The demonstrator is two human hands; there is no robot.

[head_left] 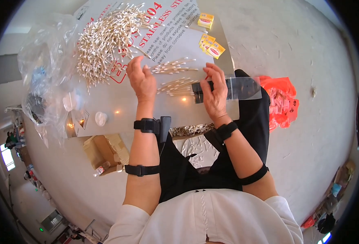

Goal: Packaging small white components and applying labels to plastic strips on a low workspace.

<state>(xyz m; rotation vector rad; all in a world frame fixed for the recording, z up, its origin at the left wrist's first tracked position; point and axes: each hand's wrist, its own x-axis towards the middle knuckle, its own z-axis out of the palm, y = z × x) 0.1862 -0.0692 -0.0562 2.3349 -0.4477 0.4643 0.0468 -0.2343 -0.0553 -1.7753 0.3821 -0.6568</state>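
Flanking two separated swab bunches (pixel 174 66), left hand (pixel 142 82) loosely open, right hand (pixel 216 93) grip unclear; unsorted heap (pixel 103 45) remains beyond left.

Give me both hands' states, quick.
Left hand: partly open, fingers curled, nothing visible in it, beside the cotton swab pile.
Right hand: fingers bent over the dark-and-clear plastic sleeve; whether it grips it can't be told.

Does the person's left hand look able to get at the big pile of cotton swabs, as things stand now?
Probably yes: the left hand is right beside the pile of cotton swabs, it appears to hold nothing, and I see nothing blocking the way between them.
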